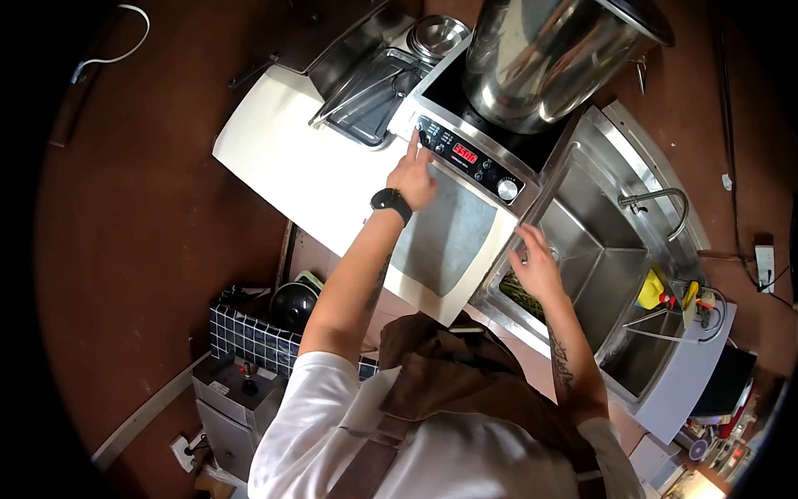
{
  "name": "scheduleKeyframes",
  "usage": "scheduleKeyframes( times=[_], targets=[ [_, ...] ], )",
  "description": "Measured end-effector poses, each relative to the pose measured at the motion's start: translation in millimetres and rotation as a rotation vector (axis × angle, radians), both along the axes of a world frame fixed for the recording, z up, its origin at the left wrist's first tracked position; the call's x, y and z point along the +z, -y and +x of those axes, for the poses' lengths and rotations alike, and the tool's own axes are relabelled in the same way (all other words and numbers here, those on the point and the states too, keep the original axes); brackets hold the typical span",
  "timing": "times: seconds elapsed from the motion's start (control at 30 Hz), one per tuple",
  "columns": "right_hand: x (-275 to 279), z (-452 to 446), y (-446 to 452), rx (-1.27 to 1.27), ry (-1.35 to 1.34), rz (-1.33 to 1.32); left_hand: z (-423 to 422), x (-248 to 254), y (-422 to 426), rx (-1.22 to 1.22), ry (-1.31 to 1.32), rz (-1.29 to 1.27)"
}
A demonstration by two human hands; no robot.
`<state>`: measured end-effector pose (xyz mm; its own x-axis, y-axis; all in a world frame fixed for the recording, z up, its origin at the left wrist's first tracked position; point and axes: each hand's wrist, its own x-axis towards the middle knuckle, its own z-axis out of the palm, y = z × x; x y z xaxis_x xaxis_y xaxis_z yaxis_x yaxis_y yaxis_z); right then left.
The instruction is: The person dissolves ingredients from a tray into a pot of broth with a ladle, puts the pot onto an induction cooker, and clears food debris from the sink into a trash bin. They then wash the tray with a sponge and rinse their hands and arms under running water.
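My left hand (pixel 413 180), with a black watch on its wrist, reaches to the control panel (pixel 449 152) of a countertop induction cooker (pixel 453 87). Its index finger is stretched out to the buttons at the panel's left end and appears to touch them. Red digits glow on the panel, and a silver knob (pixel 507 190) sits at its right end. A tall steel stockpot (pixel 544 62) stands on the cooker's black top. Over the near left edge of the sink (pixel 594 216) is my right hand (pixel 539 270), empty, its fingers loosely bent and apart.
Left of the cooker, a dark tray (pixel 366 104) and steel bowls (pixel 438 37) stand on the white counter (pixel 270 158). A curved faucet (pixel 665 200) rises behind the sink. A yellow bottle (pixel 652 289) stands at the sink's right. Lower left is a checkered basket (pixel 249 337).
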<state>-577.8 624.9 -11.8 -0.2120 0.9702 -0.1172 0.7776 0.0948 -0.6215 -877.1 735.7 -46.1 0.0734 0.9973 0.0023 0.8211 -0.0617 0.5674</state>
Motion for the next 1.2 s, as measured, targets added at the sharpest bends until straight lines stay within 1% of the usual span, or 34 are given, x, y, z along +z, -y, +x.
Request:
scheduleKeyframes(
  times=[0.03, 0.13, 0.23, 0.27, 0.3, 0.4, 0.43, 0.47, 0.53, 0.57, 0.6, 0.63, 0.67, 0.7, 0.73, 0.8, 0.83, 0.9, 0.97, 1.0, 1.07, 1.13, 1.2],
  targets=[
    [-1, 1, 5, 0.005, -0.006, -0.026, -2, -1, -8, -0.015, -0.026, -0.086],
    [5, -1, 14, -0.004, -0.021, -0.067, -3, -1, -19, -0.051, -0.168, -0.140],
    [-11, -4, -2, 0.024, -0.065, 0.141, -3, 11, -23, -0.108, -0.323, -0.241],
    [-10, -8, -14, 0.010, -0.049, 0.206, -4, 15, -25, -0.127, -0.385, -0.264],
    [0, -18, -26, -0.002, -0.031, 0.272, -6, 11, -27, -0.111, -0.365, -0.241],
    [18, -36, -56, -0.146, -0.172, -0.059, -14, 4, -7, -0.027, -0.099, -0.031],
    [-12, -24, -64, -0.019, 0.065, 0.185, -16, -9, 9, 0.011, 0.002, 0.119],
    [0, -23, -67, -0.068, 0.109, 0.034, -15, 3, 30, 0.037, 0.202, -0.031],
    [31, -20, -70, -0.158, 0.198, -0.279, -18, -8, 80, 0.057, 0.489, 0.042],
    [25, -19, -65, -0.202, 0.168, -0.197, -20, -14, 107, 0.119, 0.609, -0.012],
    [15, -19, -62, -0.193, 0.099, 0.003, -23, -25, 133, 0.137, 0.644, -0.051],
    [3, -22, -60, -0.181, 0.029, 0.206, -21, -22, 159, 0.210, 0.783, -0.135],
    [-4, -19, -59, -0.165, -0.042, 0.155, -26, -40, 182, 0.198, 0.811, -0.142],
    [-11, -16, -59, -0.152, -0.112, 0.102, -26, -37, 200, 0.248, 0.798, -0.221],
    [-2, -17, -59, -0.199, -0.064, -0.024, -26, -33, 216, 0.245, 0.795, -0.187],
    [23, -19, -64, -0.284, 0.037, -0.268, -32, -28, 240, 0.283, 0.730, -0.273],
    [11, -20, -59, -0.284, -0.164, 0.021, -34, -26, 247, 0.288, 0.690, -0.284],
    [3, -24, -58, -0.239, -0.154, 0.170, -40, -24, 257, 0.298, 0.608, -0.301],
    [6, -16, -66, -0.278, -0.101, -0.134, -47, -20, 259, 0.244, 0.512, -0.244],
    [14, -19, -66, -0.288, -0.087, -0.112, -51, -20, 259, 0.221, 0.466, -0.215],
    [29, -23, -63, -0.316, -0.059, -0.072, -62, -26, 260, 0.250, 0.474, -0.259],
    [11, -27, -64, -0.241, -0.184, 0.165, -63, -26, 260, 0.260, 0.486, -0.276],
    [15, -23, -67, -0.203, 0.013, -0.008, -64, -23, 257, 0.259, 0.498, -0.256]
  ],
)
